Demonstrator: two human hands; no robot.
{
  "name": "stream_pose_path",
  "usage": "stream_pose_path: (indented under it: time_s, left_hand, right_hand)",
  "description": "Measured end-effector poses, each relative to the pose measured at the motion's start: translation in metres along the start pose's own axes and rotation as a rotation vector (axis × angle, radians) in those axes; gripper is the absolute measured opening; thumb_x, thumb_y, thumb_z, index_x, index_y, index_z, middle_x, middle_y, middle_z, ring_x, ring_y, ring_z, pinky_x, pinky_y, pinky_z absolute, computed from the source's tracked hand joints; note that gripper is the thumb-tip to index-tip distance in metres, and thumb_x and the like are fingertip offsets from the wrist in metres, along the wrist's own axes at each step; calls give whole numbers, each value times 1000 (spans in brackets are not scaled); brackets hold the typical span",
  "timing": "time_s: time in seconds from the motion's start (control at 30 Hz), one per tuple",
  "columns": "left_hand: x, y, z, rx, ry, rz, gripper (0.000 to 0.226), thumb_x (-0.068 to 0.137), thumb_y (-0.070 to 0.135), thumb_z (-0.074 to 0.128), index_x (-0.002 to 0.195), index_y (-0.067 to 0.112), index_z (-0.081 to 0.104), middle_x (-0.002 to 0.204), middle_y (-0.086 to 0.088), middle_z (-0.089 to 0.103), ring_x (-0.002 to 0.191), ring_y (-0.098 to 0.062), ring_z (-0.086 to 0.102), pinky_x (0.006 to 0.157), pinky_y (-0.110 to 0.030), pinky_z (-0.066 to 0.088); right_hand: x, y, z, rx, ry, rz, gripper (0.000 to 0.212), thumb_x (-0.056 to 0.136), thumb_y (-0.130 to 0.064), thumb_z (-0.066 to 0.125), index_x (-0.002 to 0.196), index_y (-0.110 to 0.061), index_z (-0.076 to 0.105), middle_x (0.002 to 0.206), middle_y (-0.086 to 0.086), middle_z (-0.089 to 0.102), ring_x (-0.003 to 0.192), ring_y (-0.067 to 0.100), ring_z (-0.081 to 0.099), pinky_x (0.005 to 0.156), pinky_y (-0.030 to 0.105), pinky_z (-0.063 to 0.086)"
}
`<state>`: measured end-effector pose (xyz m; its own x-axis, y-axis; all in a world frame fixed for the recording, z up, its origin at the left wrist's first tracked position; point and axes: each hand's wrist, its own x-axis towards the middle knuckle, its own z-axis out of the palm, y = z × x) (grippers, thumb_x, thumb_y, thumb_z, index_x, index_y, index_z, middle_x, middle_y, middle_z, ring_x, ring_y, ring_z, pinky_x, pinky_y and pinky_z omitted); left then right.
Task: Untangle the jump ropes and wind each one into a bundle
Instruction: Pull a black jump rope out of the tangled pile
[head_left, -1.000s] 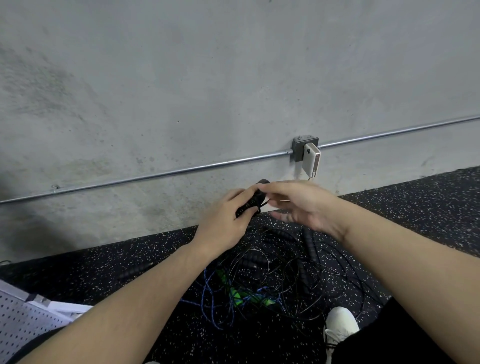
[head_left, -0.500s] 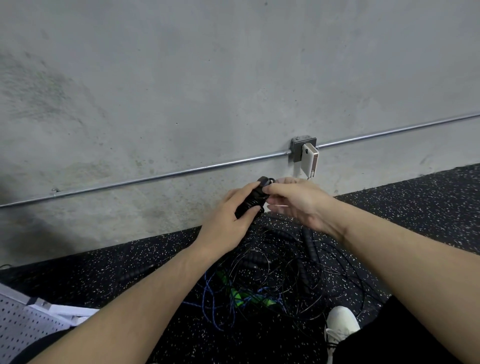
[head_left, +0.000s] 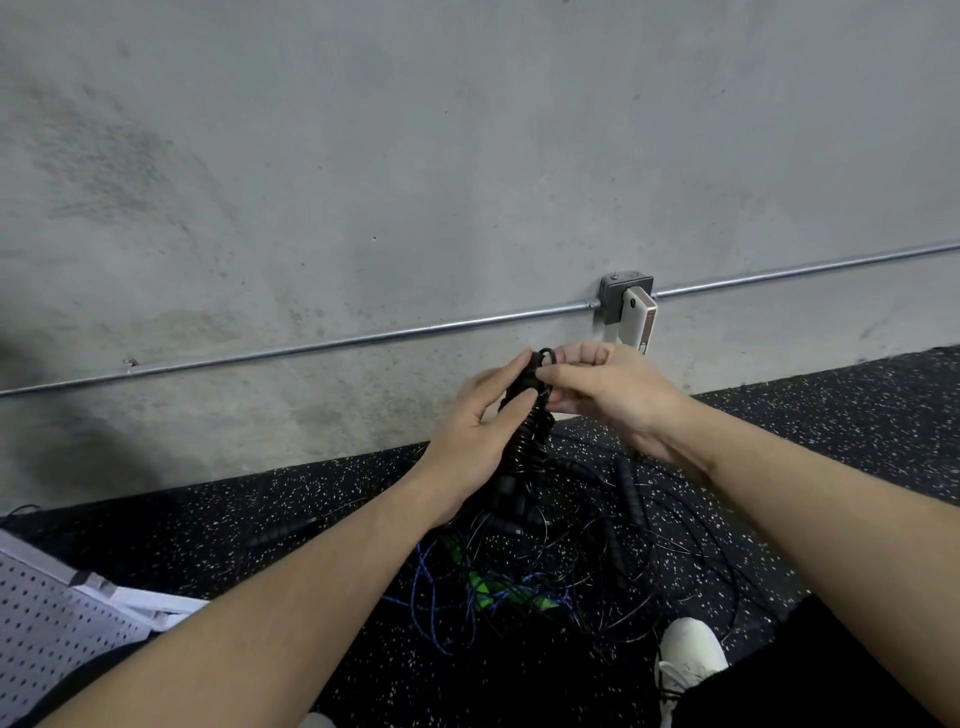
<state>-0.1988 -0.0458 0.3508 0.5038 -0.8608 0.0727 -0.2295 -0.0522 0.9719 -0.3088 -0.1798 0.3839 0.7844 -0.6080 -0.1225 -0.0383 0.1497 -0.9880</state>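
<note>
Holding a black rope bundle (head_left: 525, 436) up in front of the concrete wall (head_left: 363, 182), I have my left hand (head_left: 470, 447) wrapped around its lower part, thumb pressed against the coils and fingers curled behind where I cannot see them. My right hand (head_left: 608, 395) is at the top of the bundle, thumb and forefinger pinching the thin black cord (head_left: 545, 356) where it loops over the end, the other fingers curled loosely above. The bundle stands nearly upright, tilted a little to the right at the top, with cord wound closely round the handles. Below it, on the speckled black floor (head_left: 831, 415), lies the tangle of ropes (head_left: 571, 561): many thin black cords in loose loops, several black handles (head_left: 628, 493) scattered among them, a blue rope (head_left: 426, 597) toward the left, and a green handle (head_left: 488, 590) near the middle. Cords from the bundle trail down into that pile. My white shoe (head_left: 691, 654) sits just at the right edge of the tangle. A metal pipe (head_left: 311, 348) runs along the wall to a grey box (head_left: 615, 299), with a white device (head_left: 641, 319) hanging on it just above my right hand. A white perforated panel (head_left: 47, 618) lies at lower left, well apart from the ropes.
</note>
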Motion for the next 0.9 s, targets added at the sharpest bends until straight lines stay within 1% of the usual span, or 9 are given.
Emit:
stream_pose_path:
  time_s: [0.1, 0.27, 0.4, 0.5, 0.57, 0.7, 0.8, 0.83, 0.9]
  left_hand:
    - [0, 1, -2, -93, 16, 29, 38, 100, 24, 64, 118, 57, 66, 132, 23, 65, 127, 5, 55, 113, -24, 40]
    - [0, 6, -5, -110, 38, 54, 36, 98, 13, 67, 115, 44, 71, 120, 22, 72, 118, 4, 63, 100, -13, 46]
    - [2, 6, -2, -156, 101, 7, 32, 97, 14, 67, 109, 43, 74, 113, 20, 75, 110, 3, 67, 94, -12, 48]
    - [4, 7, -4, -161, 110, -26, 29, 96, 18, 70, 110, 43, 75, 114, 18, 75, 110, 1, 68, 101, -22, 50]
    - [6, 7, -3, -149, 118, -23, 29, 95, 20, 71, 109, 45, 76, 114, 18, 75, 110, 1, 68, 102, -24, 50]
    - [5, 8, -1, -108, 135, 40, 32, 95, 20, 71, 109, 49, 74, 115, 21, 74, 111, 3, 66, 102, -20, 48]
    - [5, 5, 2, -92, 141, 55, 36, 96, 20, 70, 112, 53, 69, 105, 24, 75, 95, 1, 72, 80, -15, 55]
    - [5, 3, 4, -92, 156, 66, 38, 97, 19, 70, 113, 54, 68, 104, 24, 75, 94, 0, 72, 78, -16, 56]
    - [5, -1, 9, -124, 199, 79, 35, 96, 18, 71, 114, 47, 66, 112, 21, 74, 104, -4, 71, 90, -26, 57]
  right_hand:
    - [0, -2, 1, -16, 22, -10, 7, 87, 0, 71, 92, -4, 69, 77, 6, 74, 63, 12, 68, 65, 21, 59]
    - [2, 1, 5, -19, 70, -21, 7, 88, 1, 71, 91, -3, 65, 79, 10, 71, 63, 13, 68, 76, 29, 62]
    - [2, 0, 4, 23, 5, 8, 12, 88, 2, 70, 99, 0, 65, 90, 12, 71, 81, 19, 70, 79, 30, 62]
    - [0, -4, 0, 23, -50, 43, 22, 86, 6, 70, 106, 1, 63, 99, 13, 71, 86, 19, 71, 74, 28, 60]
    - [0, -3, 0, 23, -25, 57, 18, 85, 6, 71, 98, -5, 64, 94, 10, 70, 83, 17, 70, 74, 30, 60]
    - [4, -2, 9, 68, 87, 83, 22, 85, 8, 67, 84, -13, 59, 74, 3, 68, 69, 13, 63, 64, 26, 55]
    - [4, 1, 19, -30, 220, 31, 17, 86, 6, 64, 90, -9, 58, 81, 8, 61, 66, 12, 58, 53, 20, 51]
    - [4, 2, 24, -55, 264, 14, 16, 87, 5, 64, 92, -9, 57, 84, 9, 60, 66, 13, 58, 50, 18, 49]
    - [2, 5, 32, -87, 337, -21, 14, 87, 1, 63, 93, -10, 55, 85, 8, 58, 65, 14, 56, 44, 17, 45]
